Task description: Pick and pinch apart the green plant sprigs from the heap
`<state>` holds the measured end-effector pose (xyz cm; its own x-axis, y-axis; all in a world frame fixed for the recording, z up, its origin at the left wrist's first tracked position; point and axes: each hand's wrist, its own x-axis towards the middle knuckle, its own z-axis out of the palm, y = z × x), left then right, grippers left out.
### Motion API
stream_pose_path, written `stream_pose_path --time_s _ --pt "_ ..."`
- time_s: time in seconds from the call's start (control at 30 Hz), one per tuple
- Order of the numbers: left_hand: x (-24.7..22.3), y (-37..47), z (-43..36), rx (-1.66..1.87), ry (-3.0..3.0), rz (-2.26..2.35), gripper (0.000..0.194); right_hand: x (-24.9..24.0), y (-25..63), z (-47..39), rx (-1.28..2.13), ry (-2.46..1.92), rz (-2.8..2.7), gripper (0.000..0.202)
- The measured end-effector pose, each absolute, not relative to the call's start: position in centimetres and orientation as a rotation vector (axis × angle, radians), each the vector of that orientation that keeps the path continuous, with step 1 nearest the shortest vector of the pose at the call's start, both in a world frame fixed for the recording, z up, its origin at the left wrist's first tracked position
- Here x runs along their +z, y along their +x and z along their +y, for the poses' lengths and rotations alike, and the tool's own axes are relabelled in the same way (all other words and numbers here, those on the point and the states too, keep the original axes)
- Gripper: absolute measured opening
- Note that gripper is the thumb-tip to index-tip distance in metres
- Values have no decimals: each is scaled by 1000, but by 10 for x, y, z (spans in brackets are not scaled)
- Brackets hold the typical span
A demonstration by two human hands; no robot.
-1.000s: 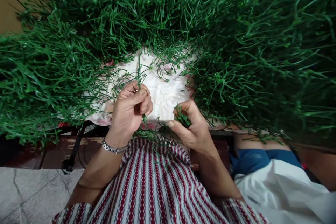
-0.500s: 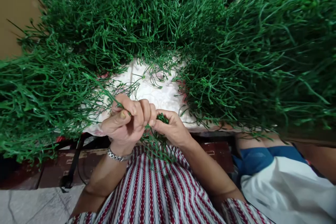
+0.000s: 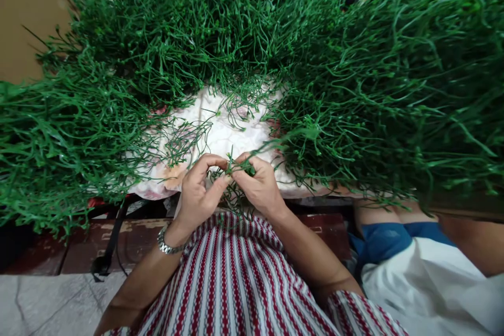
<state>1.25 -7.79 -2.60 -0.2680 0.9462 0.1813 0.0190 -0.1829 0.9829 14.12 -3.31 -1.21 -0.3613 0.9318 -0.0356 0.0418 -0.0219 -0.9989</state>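
My left hand (image 3: 202,189), with a metal watch (image 3: 168,242) on its wrist, is closed in a pinch, thumb and forefinger meeting on a thin green stem (image 3: 231,153). My right hand (image 3: 258,185) touches it fingertip to fingertip and grips several green stems (image 3: 249,169), partly hidden in its fingers. A blurred green sprig (image 3: 291,137) reaches from between the hands toward the upper right. More thin stems hang below the hands in front of the striped shirt (image 3: 236,278). Whether the stems are plastic or real I cannot tell.
Large heaps of green stems lie on the left (image 3: 71,142), at the back (image 3: 220,16) and on the right (image 3: 378,100). A pale patterned cloth (image 3: 224,134) shows between them. At the right sits another person, seen by blue shorts (image 3: 388,241) and white cloth.
My left hand has turned from a curled grip to a fingertip pinch. The sprig that pointed up left from it is gone there; one now points up right from between the hands.
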Motion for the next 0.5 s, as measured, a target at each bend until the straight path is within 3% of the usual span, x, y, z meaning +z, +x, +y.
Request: stream_pose_path --time_s 0.3,0.5 --pt "-30 10 -73 1616 946 1368 10 -16 145 -28 1494 -1072 -1538 24" --pt "-29 6 -78 1724 685 1414 16 18 185 -42 1139 -1196 -1615 21"
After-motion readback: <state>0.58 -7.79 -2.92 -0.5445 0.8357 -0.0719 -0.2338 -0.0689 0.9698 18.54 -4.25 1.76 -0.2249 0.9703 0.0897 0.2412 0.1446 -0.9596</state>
